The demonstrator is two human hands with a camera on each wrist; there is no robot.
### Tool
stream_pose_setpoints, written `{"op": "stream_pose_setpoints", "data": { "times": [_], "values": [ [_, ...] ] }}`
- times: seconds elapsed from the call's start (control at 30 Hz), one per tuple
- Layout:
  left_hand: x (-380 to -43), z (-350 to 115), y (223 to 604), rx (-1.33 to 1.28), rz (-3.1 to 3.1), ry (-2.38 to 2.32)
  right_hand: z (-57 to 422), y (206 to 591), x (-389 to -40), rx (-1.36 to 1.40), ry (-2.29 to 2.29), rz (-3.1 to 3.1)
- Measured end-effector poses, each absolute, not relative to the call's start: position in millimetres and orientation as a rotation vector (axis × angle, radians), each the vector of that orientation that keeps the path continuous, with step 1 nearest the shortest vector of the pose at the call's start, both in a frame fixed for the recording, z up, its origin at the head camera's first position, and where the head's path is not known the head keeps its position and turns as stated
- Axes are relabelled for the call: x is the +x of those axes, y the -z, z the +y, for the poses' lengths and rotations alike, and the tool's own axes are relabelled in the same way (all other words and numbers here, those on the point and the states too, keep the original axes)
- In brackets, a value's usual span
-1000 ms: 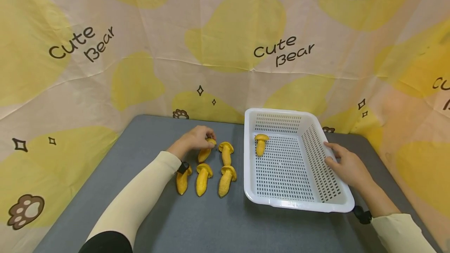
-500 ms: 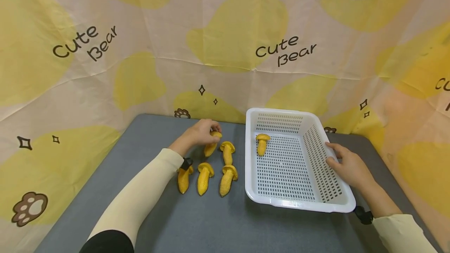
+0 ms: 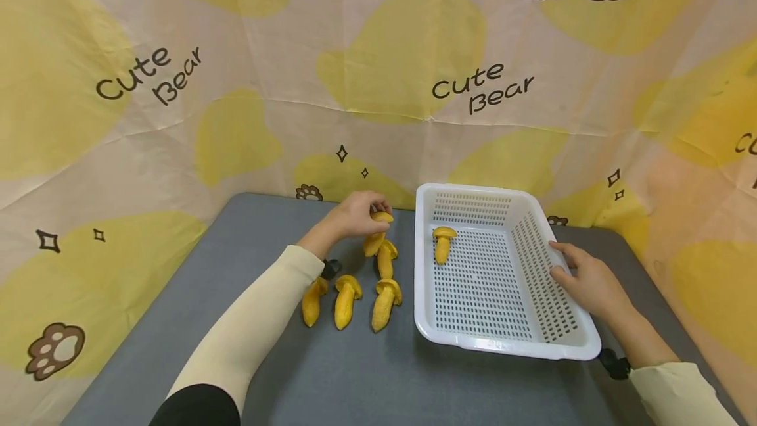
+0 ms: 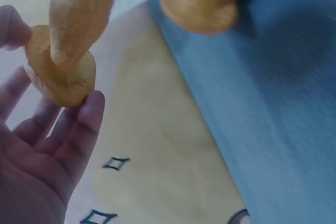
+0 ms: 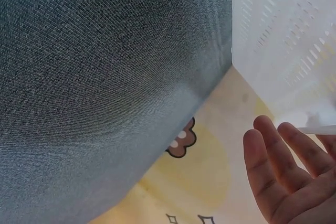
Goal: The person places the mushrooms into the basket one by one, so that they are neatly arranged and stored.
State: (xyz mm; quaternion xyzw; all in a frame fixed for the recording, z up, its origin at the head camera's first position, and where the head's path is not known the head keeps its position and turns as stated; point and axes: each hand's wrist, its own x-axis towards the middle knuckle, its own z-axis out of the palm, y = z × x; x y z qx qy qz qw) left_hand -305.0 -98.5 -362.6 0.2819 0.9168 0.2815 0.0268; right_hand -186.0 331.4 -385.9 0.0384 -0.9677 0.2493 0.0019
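My left hand [image 3: 357, 214] pinches the cap of a yellow mushroom [image 3: 374, 244] above the table; its stem points down. In the left wrist view, thumb and fingertips hold the cap of that mushroom [image 4: 73, 85] at its edge. Just under it lies another mushroom [image 3: 386, 263]. At the white basket's [image 3: 421, 275] right side, my right hand [image 3: 591, 284] holds the rim. The right wrist view shows the fingers of this hand [image 5: 294, 182] outside the basket wall [image 5: 283, 40]. One mushroom [image 3: 443, 248] lies inside, near the basket's left wall.
Several mushrooms stay on the grey table [image 3: 331, 373]: one at the front left [image 3: 311, 304], a middle one [image 3: 345, 304] and one nearer the basket [image 3: 384, 307]. Behind the table hangs a printed cloth [image 3: 378, 84]. The basket occupies the table's right half.
My left hand has lifted the mushroom off the table and carried it right and slightly back, towards the basket. The right hand and the basket stay in place.
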Motion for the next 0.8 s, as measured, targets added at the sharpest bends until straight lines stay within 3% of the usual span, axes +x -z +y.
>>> {"op": "stream_pose_setpoints", "data": {
  "times": [0.8],
  "values": [
    [-303,18,329,0.993,2.672,-1.250,334,389,-187,0.137,-0.737,-3.026]
  ]
}}
